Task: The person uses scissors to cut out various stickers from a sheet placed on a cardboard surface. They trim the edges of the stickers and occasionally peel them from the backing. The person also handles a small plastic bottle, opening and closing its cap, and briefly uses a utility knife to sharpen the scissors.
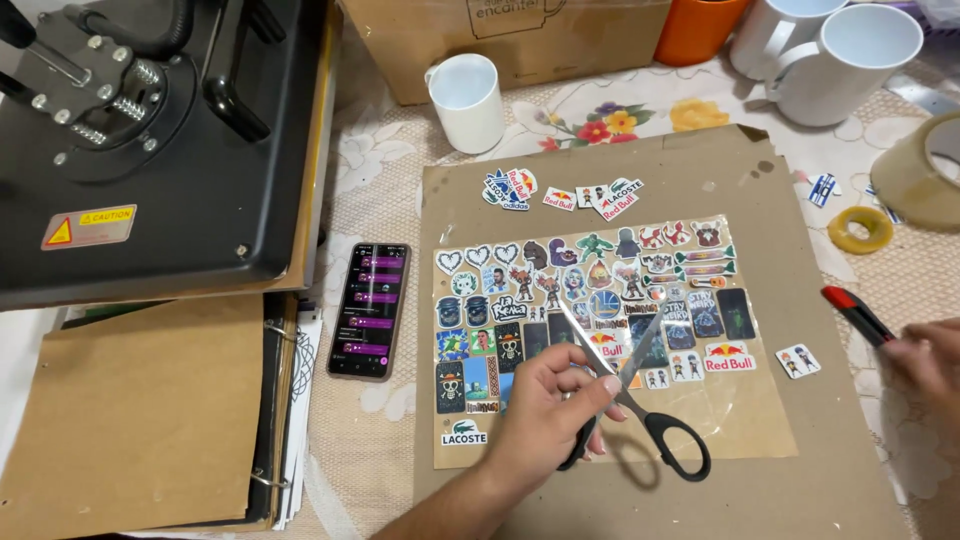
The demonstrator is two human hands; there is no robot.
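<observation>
My left hand grips a pair of black-handled scissors. Their blades are spread open over a clear sheet of several colourful stickers, which lies on a brown cardboard sheet. At the right edge, my right hand is blurred and partly cut off. Its fingers are at the end of a red-and-black cutter; whether they grip it is unclear. A small cut-out sticker lies between the sheet and that hand.
Black heat press at the back left above a brown folder. Lit phone left of the cardboard. White mugs, orange mug, cardboard box behind. Tape roll, yellow ring, loose cut stickers.
</observation>
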